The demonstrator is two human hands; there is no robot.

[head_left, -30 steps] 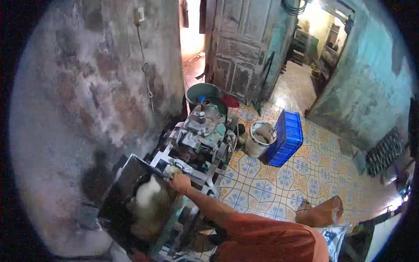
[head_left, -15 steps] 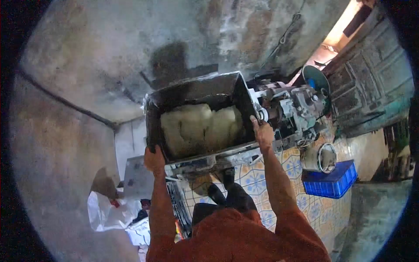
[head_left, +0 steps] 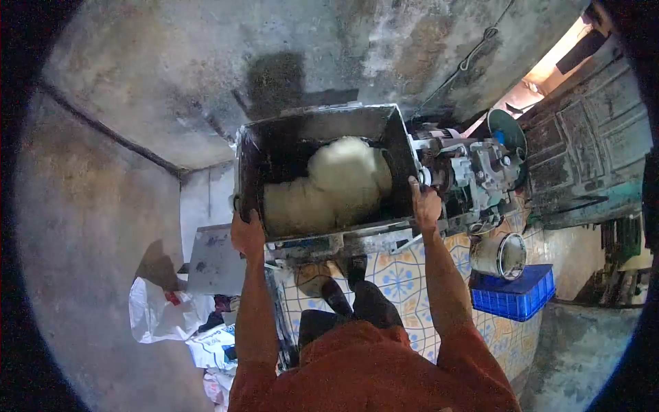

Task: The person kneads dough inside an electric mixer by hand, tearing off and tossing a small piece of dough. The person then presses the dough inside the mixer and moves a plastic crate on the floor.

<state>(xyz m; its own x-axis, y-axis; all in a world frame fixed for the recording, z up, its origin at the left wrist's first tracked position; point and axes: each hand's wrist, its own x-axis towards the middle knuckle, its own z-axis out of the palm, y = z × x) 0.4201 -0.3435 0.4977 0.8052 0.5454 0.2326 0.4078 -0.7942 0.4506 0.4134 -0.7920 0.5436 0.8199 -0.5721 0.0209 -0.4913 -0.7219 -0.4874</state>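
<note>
In front of me is the dark metal trough (head_left: 257,161) of a dough mixer, with an open top. A large pale lump of dough (head_left: 347,178) lies inside, its right part bulging upward in a rounded mound. My left hand (head_left: 247,233) grips the trough's near left corner, thumb on the rim. At the near right corner, my right hand (head_left: 427,206) is closed on the edge, its thumb lying along the top. Some fingers of both hands are hidden behind the metal.
Greasy machine parts (head_left: 480,168) adjoin the trough's right side. On the tiled floor (head_left: 398,275), a white bucket (head_left: 511,255) sits on a blue crate (head_left: 525,299). White bags (head_left: 165,312) lie at left, near a grey panel (head_left: 220,257). A wooden door (head_left: 583,147) stands at right.
The dough has turned over: two side-by-side humps became a lower left part and a raised right mound. Both hands stay at the trough's corners while the view shifts slightly.
</note>
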